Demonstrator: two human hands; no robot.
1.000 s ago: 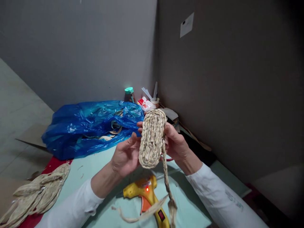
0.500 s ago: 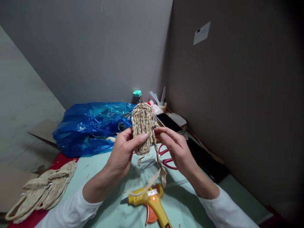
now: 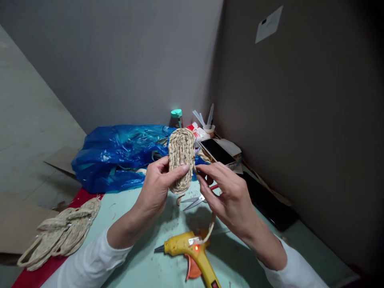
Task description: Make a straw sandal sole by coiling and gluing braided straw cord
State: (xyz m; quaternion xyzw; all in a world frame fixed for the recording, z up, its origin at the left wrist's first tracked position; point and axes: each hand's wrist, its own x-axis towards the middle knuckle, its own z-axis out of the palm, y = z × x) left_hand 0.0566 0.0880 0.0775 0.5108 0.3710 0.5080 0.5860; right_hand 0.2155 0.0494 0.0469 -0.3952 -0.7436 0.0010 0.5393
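An oval mat of coiled, braided straw is held upright over the table by my left hand, its thumb across the lower front and the fingers behind. At the mat's right edge, my right hand pinches the loose end of the straw braid between thumb and fingertips. The braid's tail hangs below that hand, partly hidden by it. Beneath lies a yellow glue gun with a lit red light and an orange trigger. Behind the hands are scissors, their red handles mostly covered by my right hand.
A blue plastic bag fills the back left. Coiled straw braids lie at the left edge. Toward the back stand a teal-lidded jar and a cup of glue sticks. A phone and a black flat object lie right.
My right hand has closed its fingertips on the loose braid by the mat's edge and now covers the scissors' handles. My left hand keeps its hold. The view has shifted slightly.
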